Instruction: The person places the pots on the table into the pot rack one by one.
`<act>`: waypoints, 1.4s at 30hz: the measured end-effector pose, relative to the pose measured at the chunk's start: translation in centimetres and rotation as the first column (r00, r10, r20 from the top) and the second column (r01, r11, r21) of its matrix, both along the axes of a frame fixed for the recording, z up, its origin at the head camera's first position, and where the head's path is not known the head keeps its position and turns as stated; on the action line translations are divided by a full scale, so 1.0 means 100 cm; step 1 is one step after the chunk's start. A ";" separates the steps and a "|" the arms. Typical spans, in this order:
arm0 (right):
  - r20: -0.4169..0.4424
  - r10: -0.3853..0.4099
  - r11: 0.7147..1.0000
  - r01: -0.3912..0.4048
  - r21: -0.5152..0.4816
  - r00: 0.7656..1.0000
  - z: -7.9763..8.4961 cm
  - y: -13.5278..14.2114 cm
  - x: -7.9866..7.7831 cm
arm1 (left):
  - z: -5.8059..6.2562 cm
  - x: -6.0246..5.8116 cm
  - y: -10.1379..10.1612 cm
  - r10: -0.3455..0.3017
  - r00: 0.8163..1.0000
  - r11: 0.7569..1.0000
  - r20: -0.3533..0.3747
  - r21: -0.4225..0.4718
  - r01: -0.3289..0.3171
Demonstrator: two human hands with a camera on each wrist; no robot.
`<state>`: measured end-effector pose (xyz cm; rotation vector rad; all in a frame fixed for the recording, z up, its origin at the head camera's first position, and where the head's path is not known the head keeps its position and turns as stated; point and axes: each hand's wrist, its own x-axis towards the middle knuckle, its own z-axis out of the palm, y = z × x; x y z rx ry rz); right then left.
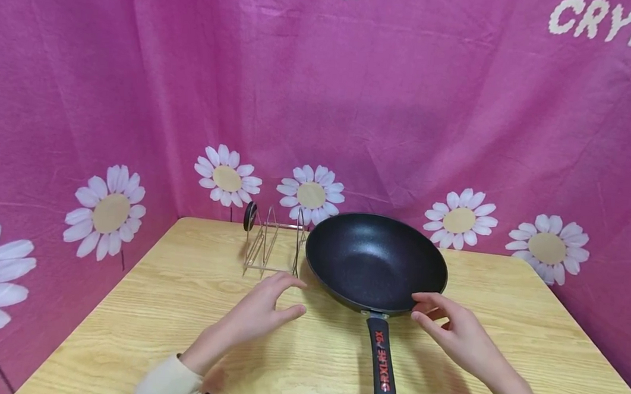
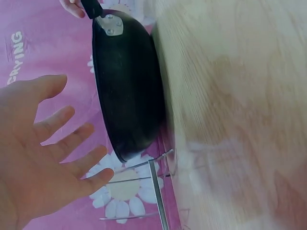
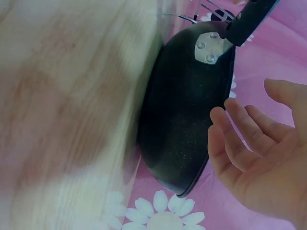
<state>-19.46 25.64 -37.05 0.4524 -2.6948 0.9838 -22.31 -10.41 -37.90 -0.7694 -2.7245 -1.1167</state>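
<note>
A black wok-shaped frying pan (image 1: 376,262) sits on the wooden table, its long black handle (image 1: 382,361) with red lettering pointing toward me. My left hand (image 1: 258,310) hovers left of the pan, thumb and fingers spread apart, holding nothing. In the left wrist view its palm (image 2: 33,148) faces the pan's dark side. On the other side, my right hand (image 1: 455,329) is close by the pan's near right rim with fingers loosely bent. The right wrist view shows that hand's fingers (image 3: 249,124) beside the rim, gripping nothing; whether a fingertip touches it I cannot tell.
A wire rack (image 1: 272,245) with a round black knob-like piece (image 1: 249,216) on it stands behind my left hand, close to the pan's left side. Pink cloth (image 1: 384,105) printed with daisies hangs along the back and sides of the wooden table (image 1: 182,285).
</note>
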 end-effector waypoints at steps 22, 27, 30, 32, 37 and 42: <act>0.106 0.019 1.000 -0.017 -0.019 0.994 -0.008 -0.004 0.020 | -0.002 0.028 0.031 -0.142 0.984 0.990 0.106 0.026 0.140; 0.097 0.057 0.998 -0.052 -0.045 0.994 -0.008 -0.008 0.025 | -0.001 0.034 0.038 -0.184 0.976 0.983 0.113 0.026 0.182; 0.095 0.076 0.996 -0.070 -0.059 0.993 -0.008 -0.012 0.028 | -0.001 0.038 0.042 -0.209 0.972 0.978 0.111 0.006 0.210; 0.102 0.085 0.994 -0.076 -0.082 0.991 -0.009 -0.015 0.030 | -0.001 0.042 0.044 -0.233 0.965 0.973 0.122 0.019 0.232; 0.105 0.148 0.972 -0.125 -0.198 0.983 -0.013 -0.019 0.036 | -0.002 0.050 0.052 -0.304 0.928 0.951 0.215 0.136 0.279; 0.164 0.197 0.954 -0.150 -0.260 0.967 -0.013 -0.021 0.040 | -0.005 0.055 0.059 -0.338 0.902 0.933 0.270 0.220 0.284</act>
